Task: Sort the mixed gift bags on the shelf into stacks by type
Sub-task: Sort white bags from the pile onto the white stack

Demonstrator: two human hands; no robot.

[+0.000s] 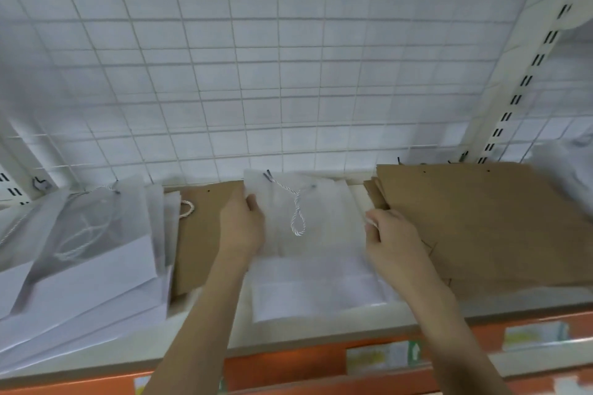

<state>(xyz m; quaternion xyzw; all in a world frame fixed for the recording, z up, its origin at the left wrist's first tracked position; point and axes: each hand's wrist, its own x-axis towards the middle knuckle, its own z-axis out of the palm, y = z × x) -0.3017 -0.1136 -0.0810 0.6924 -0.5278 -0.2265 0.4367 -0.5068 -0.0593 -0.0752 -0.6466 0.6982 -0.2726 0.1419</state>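
Mid-shelf (321, 335), my left hand (244, 228) and right hand (390, 236) pinch a white bag (308, 250) by its sides; next, probably onto the left-end white stack (90, 253).

The flat cream-white shelf board (359, 314) with an orange front edge carries four groups of flat bags. From left to right: a stack of translucent white paper bags (83, 253), a brown kraft paper bag (202, 234), a translucent white bag with twisted cord handle (308, 234), and a stack of brown kraft bags (487, 221).
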